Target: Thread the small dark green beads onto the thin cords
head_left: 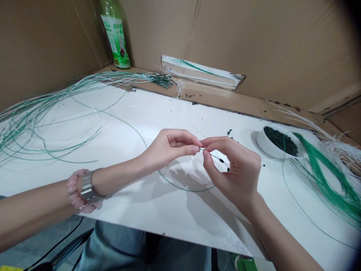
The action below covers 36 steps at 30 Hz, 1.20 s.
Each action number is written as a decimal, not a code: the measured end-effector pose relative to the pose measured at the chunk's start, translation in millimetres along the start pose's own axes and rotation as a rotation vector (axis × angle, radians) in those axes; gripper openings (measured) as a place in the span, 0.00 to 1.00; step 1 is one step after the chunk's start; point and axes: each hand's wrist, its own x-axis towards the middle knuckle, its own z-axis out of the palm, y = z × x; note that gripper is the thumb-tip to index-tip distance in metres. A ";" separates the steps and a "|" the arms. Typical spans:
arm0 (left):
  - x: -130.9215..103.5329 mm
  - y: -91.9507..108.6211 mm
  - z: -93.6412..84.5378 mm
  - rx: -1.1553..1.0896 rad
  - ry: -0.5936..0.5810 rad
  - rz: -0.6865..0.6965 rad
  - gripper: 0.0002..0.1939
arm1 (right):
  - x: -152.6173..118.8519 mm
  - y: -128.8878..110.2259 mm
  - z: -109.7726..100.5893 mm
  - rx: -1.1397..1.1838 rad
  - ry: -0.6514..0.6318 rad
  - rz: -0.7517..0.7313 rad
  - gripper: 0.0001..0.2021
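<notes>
Fingertip to fingertip, my left hand [180, 145] and my right hand [232, 162] meet above the white tabletop [126, 203]. Both are closed in a pinch on a thin green cord [183, 189], which loops below them and runs off to the left. Under my right hand's fingers, a few small black beads [222, 161] show on thin strands. My right palm partly hides these strands, and the exact point where the fingertips grip is too small to make out. A white bowl [261, 145] of dark beads [280, 141] stands to the right of my right hand.
Green and white cords [36, 113] spread across the left side, their beaded ends [163, 79] at the back. A green cord bundle [324, 162] and white strands [344, 150] lie at right. A green bottle [115, 37] stands against the cardboard wall [239, 37]. Loose beads dot the back edge.
</notes>
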 end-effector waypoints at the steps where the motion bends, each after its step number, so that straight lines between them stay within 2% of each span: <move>1: 0.1 0.5 -0.3 0.021 0.000 0.003 0.01 | 0.3 0.1 -0.6 -0.022 -0.004 -0.009 0.07; 8: -0.7 -2.0 -1.6 0.037 0.030 0.010 0.04 | 1.3 2.3 0.6 0.013 -0.038 0.000 0.06; 15: -1.6 0.0 0.2 0.052 0.052 0.029 0.03 | -3.0 3.3 1.0 0.126 -0.042 0.138 0.05; 18: -1.4 0.4 0.0 0.072 0.063 0.057 0.02 | -1.2 1.7 -1.9 0.062 -0.002 0.172 0.05; 24: -0.8 -0.7 -0.3 0.112 0.069 0.083 0.02 | 4.6 0.8 -6.5 -0.189 0.068 -0.019 0.07; 28: -1.5 -1.2 -1.0 0.133 0.079 0.097 0.02 | 4.4 1.5 -6.6 -0.293 0.055 -0.114 0.07; 36: -1.8 -1.1 -0.5 0.135 0.067 0.112 0.02 | 2.8 1.9 -4.5 -0.390 -0.004 -0.171 0.07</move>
